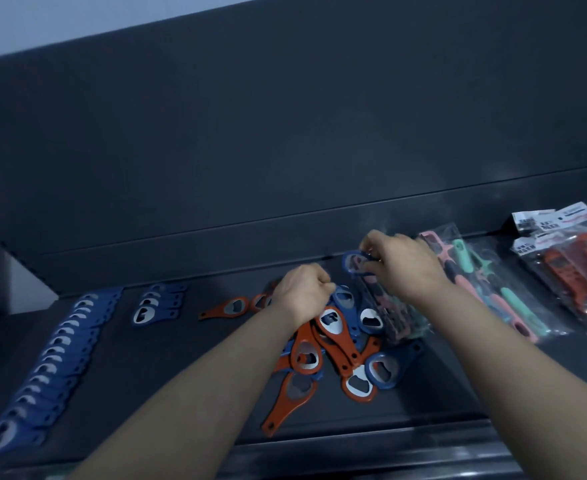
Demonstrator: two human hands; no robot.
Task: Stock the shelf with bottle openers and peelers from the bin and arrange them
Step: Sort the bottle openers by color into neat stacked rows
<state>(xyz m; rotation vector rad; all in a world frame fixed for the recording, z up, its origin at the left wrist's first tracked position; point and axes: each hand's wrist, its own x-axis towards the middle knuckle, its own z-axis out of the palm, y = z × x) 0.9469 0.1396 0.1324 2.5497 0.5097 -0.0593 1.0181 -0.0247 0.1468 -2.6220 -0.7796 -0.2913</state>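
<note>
Header cards on the orange packs (572, 261) at right are too blurred to read. The right hand (406, 268) pinches a blue opener (354, 263) above centre, near the back edge of the shelf (167, 368). The left hand (302, 292) curls over the mixed pile (330, 348); whether it holds anything is hidden. Bagged peelers (486, 282) lie at right and a blue row (53, 355) at left. There is open shelf at lower right.
</note>
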